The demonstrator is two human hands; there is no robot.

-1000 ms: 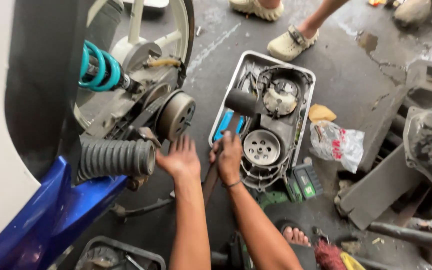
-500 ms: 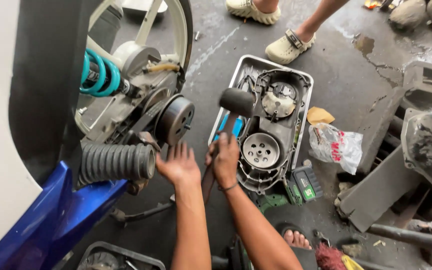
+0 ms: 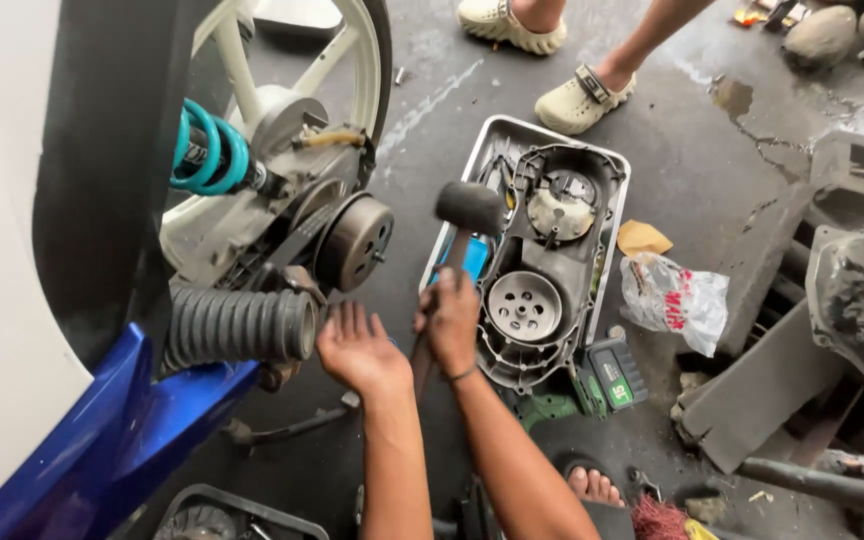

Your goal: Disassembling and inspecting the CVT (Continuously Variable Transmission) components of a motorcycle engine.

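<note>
From the head view, the right hand (image 3: 449, 322) was closed around the handle of a black rubber mallet (image 3: 469, 208), whose head stood raised above the hand, over the near edge of a grey tray (image 3: 614, 195) on the concrete floor. The tray held a grey engine cover (image 3: 552, 270) with a round pulley plate (image 3: 524, 305) lying in it. The left hand (image 3: 357, 345) was open, fingers spread, holding nothing and resting just beside the end of a ribbed black hose (image 3: 237, 325) on a blue scooter (image 3: 102, 440). Above that hand sat a dark clutch drum (image 3: 355, 240) and a teal shock spring (image 3: 207, 150) against the white rear wheel (image 3: 252, 60). A green battery pack (image 3: 610, 372) lay near the tray's lower corner, a plastic bag (image 3: 674, 300) to its right. Another person's 2 feet in pale clogs (image 3: 577, 95) stood beyond the tray.
</note>
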